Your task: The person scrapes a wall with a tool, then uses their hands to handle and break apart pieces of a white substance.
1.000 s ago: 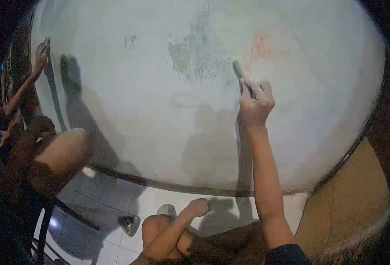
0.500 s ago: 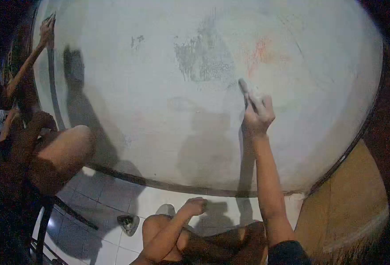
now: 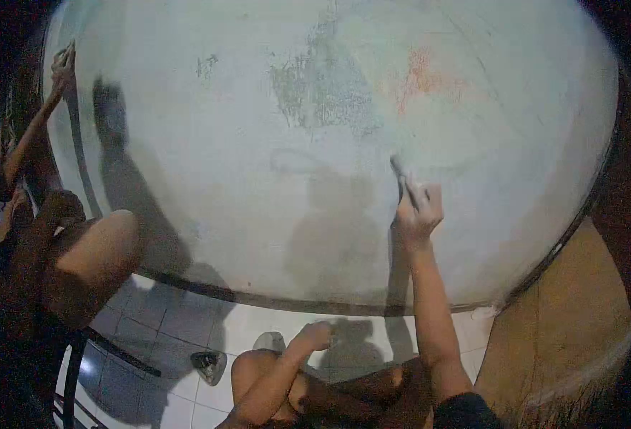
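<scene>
My right hand (image 3: 421,209) reaches up over a large pale rounded surface (image 3: 244,193), its fingers closed around a short greyish piece (image 3: 395,166) that points up and left. I cannot tell what this piece is. Above it, the surface carries a dark grey scuffed patch (image 3: 323,89) and an orange-red smear (image 3: 419,79). My left hand (image 3: 317,336) is curled closed in front of my knees, near the surface's dark lower rim (image 3: 315,304); whatever may be inside it is hidden.
At the left, another person's hand (image 3: 63,68) is raised against the surface's edge, with a bent knee (image 3: 108,239) below. A small dark-topped object (image 3: 208,365) lies on the tiled floor (image 3: 176,325). A brown panel (image 3: 559,314) stands at the lower right.
My right hand has moved down the surface with the greyish piece. The other person's raised hand has shifted down and slightly left. My left hand stays nearly in place.
</scene>
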Available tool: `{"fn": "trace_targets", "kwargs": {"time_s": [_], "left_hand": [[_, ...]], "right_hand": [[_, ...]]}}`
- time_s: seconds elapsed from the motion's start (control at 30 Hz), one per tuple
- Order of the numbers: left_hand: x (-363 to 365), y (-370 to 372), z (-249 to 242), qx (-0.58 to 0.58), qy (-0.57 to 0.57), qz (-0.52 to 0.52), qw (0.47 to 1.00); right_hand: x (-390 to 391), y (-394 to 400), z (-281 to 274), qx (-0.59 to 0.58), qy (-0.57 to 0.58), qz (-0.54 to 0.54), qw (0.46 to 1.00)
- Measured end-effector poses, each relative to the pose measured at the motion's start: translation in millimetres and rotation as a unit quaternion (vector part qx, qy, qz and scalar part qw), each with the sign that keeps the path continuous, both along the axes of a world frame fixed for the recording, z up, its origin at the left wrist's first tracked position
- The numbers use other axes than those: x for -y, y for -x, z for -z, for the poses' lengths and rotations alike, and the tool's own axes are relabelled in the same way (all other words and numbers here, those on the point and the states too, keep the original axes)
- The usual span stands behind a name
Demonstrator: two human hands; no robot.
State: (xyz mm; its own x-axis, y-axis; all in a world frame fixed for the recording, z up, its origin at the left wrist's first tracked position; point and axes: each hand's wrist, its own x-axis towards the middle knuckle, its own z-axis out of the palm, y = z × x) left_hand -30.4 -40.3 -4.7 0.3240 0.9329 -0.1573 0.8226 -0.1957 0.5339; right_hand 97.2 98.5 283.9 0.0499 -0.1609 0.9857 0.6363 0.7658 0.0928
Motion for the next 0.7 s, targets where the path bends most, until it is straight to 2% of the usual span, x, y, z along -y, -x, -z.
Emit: {"fn": "trace_targets", "kwargs": {"time_s": [0.07,0.1,0.13,0.2,0.3,0.4,0.57,0.63,0.7], "left_hand": [[-9.1,1.0,16.0,-0.021,-0.013,0.008,1.0],[-10.9,3.3,23.1,-0.045,-0.023,0.021,0.999],[-11.8,5.6,30.7,-0.047,-0.018,0.021,0.999],[-14.4,1.3,36.3,-0.059,-0.038,0.027,0.997],[-7.1,-1.3,23.8,-0.018,-0.028,0.015,0.999],[-15.8,0.8,67.1,0.002,-0.086,0.046,0.995],[-3.9,-11.9,5.9,-0.03,0.019,0.017,0.999],[-6.5,-9.4,1.1,-0.037,0.045,0.01,0.998],[-14.6,-9.0,10.6,-0.074,0.08,0.063,0.992]], "right_hand": [[-3.9,13.7,-31.1,0.009,-0.01,0.005,1.0],[-3.5,24.0,-46.5,-0.016,0.003,-0.032,0.999],[-2.2,29.1,-53.1,-0.039,0.016,-0.068,0.997],[5.1,21.0,-57.4,-0.034,0.034,-0.054,0.997],[3.9,13.8,-41.3,-0.036,0.055,-0.032,0.997],[4.0,4.3,-3.0,-0.049,0.07,-0.012,0.996],[-2.6,4.4,17.3,-0.079,0.077,-0.033,0.993],[-4.3,13.1,-3.6,-0.079,0.043,-0.027,0.996],[-4.0,23.9,-40.3,-0.085,0.045,-0.029,0.995]]}}
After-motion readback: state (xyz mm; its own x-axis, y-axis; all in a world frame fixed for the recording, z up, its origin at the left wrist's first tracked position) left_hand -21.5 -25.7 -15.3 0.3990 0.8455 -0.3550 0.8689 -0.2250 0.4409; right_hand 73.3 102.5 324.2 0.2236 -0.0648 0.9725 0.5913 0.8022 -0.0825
